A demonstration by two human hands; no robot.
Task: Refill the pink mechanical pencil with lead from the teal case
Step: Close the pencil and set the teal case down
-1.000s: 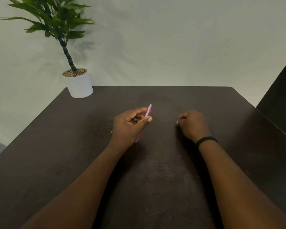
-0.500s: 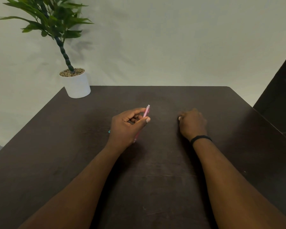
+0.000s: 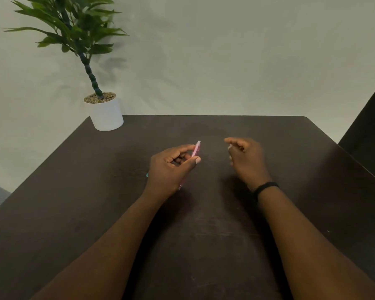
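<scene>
Setting: dark wooden table (image 3: pixel 204 245) against a plain pale wall; potted plant (image 3: pixel 105 111) in a white pot at the far left corner, well apart from the work.

Item 1, pink mechanical pencil (image 3: pixel 195 150): held tilted above the table, cap end pointing up and away, tip end showing below the palm. Mid-barrel hidden by the hand.

Item 2, left hand (image 3: pixel 171 169): closed around the pencil, thumb and forefinger pinching the upper barrel, remaining fingers curled behind it.

Item 3, right hand (image 3: pixel 246 158): blurred, raised just off the table, near the pencil's cap end but apart from it. Thumb and forefinger drawn close together; a small pale object appears between them, perhaps the pencil's cap or a lead, too blurred to say.

Item 4, teal case (image 3: pixel 147 175): only a sliver shows at the left edge of the left hand, on the table; the rest is hidden behind that hand. It lies on the far side of the left hand from the right hand.

Handling note (judgement): the step appears to be opening the cap end for loading. Keep the barrel steady and upright enough that lead drops in, work with light fingertip pressure, and set small parts where they cannot roll. Thin lead snaps readily if pinched hard.
</scene>
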